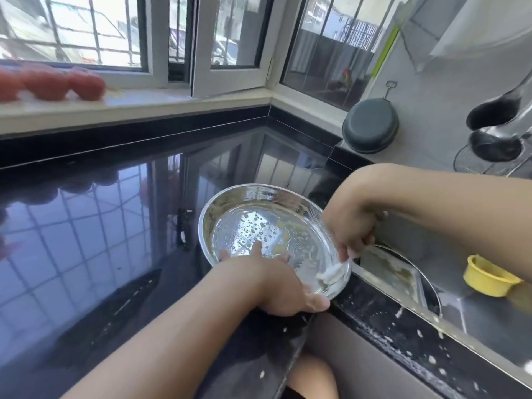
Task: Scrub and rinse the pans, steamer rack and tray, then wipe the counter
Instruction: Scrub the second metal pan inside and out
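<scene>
While the left hand (280, 286) grips the near rim of the round steel pan (267, 226), with the thumb lying along the edge at the right and the fingers curled over the rim into the inside, the pan rests tilted on the black counter (100, 240), just beside the sink (472, 312). The right hand (349, 228) comes from the right and pinches a small white scrubber (331, 273) with curled fingers; the scrubber touches the inside wall of the pan at its near right part, below this hand. So the pan lies between both hands: the left one holds it from the near side, the right one works on its right side. Inside the pan there are water drops and some pale yellow residue (most of it near the middle).

To the right of the pan, down in the sink, a rectangular steel tray (391, 272) with a dirty bottom lies, partly hidden by the right hand. Farther right a small yellow cup (486, 280) stands on the steel surface. White specks lie on the counter edge near the sink. On the far right wall a dark pan (370, 125) hangs, and on the far left windowsill some red tomatoes (51, 82) lie, blurred.
</scene>
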`<action>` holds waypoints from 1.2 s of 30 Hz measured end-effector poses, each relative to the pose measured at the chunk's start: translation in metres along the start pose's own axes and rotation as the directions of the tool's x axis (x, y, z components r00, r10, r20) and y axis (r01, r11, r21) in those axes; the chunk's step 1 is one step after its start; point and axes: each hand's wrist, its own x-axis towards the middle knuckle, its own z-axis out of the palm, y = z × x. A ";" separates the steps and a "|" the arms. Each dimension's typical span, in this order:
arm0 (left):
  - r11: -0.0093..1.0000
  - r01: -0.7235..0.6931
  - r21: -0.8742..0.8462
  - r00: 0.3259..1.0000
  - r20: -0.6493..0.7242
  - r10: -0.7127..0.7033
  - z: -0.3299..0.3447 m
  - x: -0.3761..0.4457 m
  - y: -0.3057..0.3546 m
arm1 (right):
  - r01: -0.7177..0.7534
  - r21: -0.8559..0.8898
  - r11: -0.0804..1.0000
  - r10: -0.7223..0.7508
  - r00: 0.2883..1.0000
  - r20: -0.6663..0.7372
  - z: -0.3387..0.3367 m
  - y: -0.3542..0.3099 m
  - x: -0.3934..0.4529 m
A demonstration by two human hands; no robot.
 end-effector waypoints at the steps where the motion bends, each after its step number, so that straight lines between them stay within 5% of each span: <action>1: 1.000 0.002 -0.007 1.000 -0.002 -0.002 0.000 0.000 0.001 | -0.057 -0.023 0.998 0.056 0.998 -0.027 -0.001 -0.003 0.000; 4: 1.000 0.007 -0.026 1.000 -0.012 -0.007 0.001 -0.002 0.001 | -0.209 -0.270 0.940 0.151 0.964 -0.221 -0.001 -0.009 0.003; 6: 1.000 0.015 -0.027 1.000 -0.016 -0.015 0.001 -0.002 0.002 | -0.243 -0.270 0.932 0.173 0.950 -0.259 0.007 -0.011 0.014; 11: 0.999 0.050 -0.013 0.998 -0.028 -0.050 0.003 0.003 0.004 | 0.168 -0.058 0.984 -0.167 0.986 0.016 -0.002 -0.009 -0.001; 13: 0.998 0.065 -0.013 0.997 -0.043 -0.065 0.005 0.005 0.004 | 0.089 0.057 0.994 -0.093 0.992 0.081 -0.007 -0.007 -0.006; 15: 0.997 0.068 -0.020 0.996 -0.061 -0.069 0.007 0.006 0.004 | -0.062 -0.060 0.996 0.068 0.992 0.108 -0.001 -0.009 -0.004; 17: 0.997 0.067 -0.024 0.995 -0.069 -0.069 0.007 0.005 0.004 | -0.221 -0.157 0.963 0.191 0.964 -0.188 0.004 -0.007 0.006; 20: 0.997 0.073 -0.037 0.994 -0.076 -0.076 0.007 0.010 -0.002 | -0.269 0.027 0.963 0.238 0.796 -0.556 0.015 0.002 0.004; 25: 0.997 0.075 -0.032 0.991 -0.112 -0.078 0.003 0.030 -0.030 | -0.049 0.235 0.971 0.178 0.806 -0.565 0.051 0.036 -0.006; 31: 1.000 0.030 -0.007 0.987 -0.159 -0.031 0.005 0.041 -0.038 | 0.154 0.492 0.857 0.196 0.785 -0.587 0.125 0.040 0.010; 36: 0.997 0.073 -0.029 0.987 -0.141 -0.076 0.003 0.036 -0.037 | 0.343 0.566 0.750 0.191 0.707 -0.681 0.167 0.018 0.003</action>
